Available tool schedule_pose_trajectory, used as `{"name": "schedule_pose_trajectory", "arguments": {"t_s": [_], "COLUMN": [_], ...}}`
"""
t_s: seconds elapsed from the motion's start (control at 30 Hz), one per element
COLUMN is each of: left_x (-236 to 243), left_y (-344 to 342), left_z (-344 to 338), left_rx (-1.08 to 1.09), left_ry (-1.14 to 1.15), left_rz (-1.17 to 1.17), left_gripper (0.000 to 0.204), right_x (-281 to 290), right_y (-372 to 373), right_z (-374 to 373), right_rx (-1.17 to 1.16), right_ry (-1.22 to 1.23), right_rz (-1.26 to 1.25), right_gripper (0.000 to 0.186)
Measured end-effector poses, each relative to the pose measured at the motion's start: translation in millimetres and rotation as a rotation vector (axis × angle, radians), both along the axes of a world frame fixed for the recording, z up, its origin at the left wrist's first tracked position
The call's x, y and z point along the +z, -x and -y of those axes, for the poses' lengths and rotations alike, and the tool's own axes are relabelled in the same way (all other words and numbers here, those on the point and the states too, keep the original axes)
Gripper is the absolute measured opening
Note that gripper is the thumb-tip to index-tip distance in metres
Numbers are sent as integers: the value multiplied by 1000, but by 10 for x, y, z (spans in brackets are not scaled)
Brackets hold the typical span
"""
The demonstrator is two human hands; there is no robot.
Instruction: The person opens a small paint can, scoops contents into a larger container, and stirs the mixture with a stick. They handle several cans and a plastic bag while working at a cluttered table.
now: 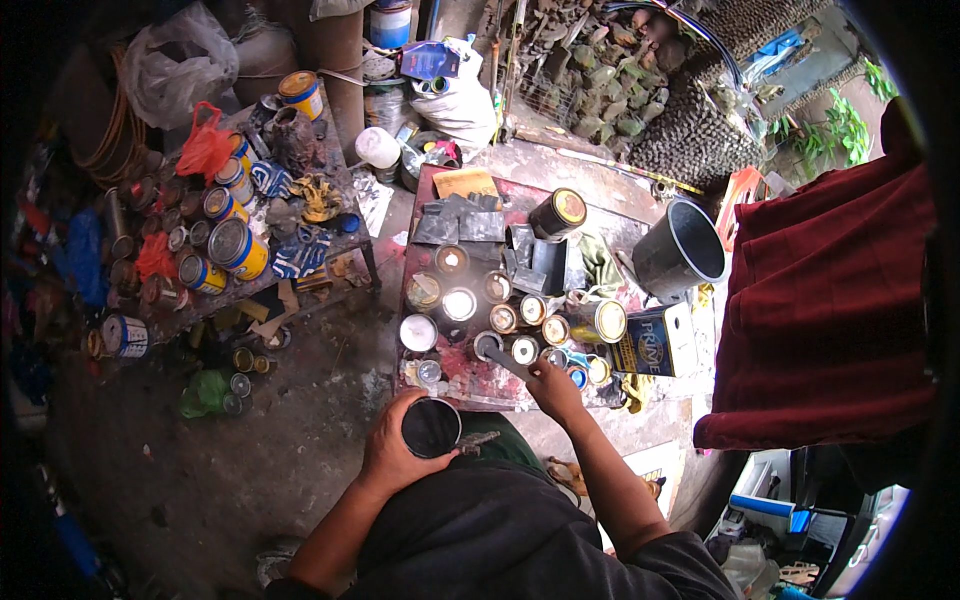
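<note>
left hand (388,445): holds an open can (431,427), dark inside
right hand (555,388): holds a flat grey strip (510,361)
strip end: at one small tin (481,339)

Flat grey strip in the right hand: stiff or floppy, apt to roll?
The flat grey strip is likely stiff: it runs straight from the right hand, no visible bend. Its flat shape suggests it would slide rather than roll if pushed.
</note>
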State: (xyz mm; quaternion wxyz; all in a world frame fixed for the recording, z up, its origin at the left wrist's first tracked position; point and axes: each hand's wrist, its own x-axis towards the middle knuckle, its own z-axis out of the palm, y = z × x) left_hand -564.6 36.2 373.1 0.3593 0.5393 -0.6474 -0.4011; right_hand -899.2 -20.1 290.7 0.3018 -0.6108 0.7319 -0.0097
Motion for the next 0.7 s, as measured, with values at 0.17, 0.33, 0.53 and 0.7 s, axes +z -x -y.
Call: {"name": "schedule_pose_trajectory", "arguments": {"t_s": [0.17,0.33,0.53,0.7], "left_x": [-67,-52,-50,-21], "left_y": [-43,-139,-304,-359], "left_z": [5,46,16,-16], "left_rx": [79,155,251,257], "left_ry": [5,6,44,4], "left_rz": [-24,-11,-33,23], "left_gripper": [98,99,96,98], "right_x": [230,231,170,152], "right_y": [109,162,151,242], "right_z": [-55,-41,-66,-103], "right_rx": [-10,-20,-13,-125], "right_ry": [-97,-81,-87,-205], "right_rz": [42,110,116,340], "right_gripper": [34,31,32,30]}}
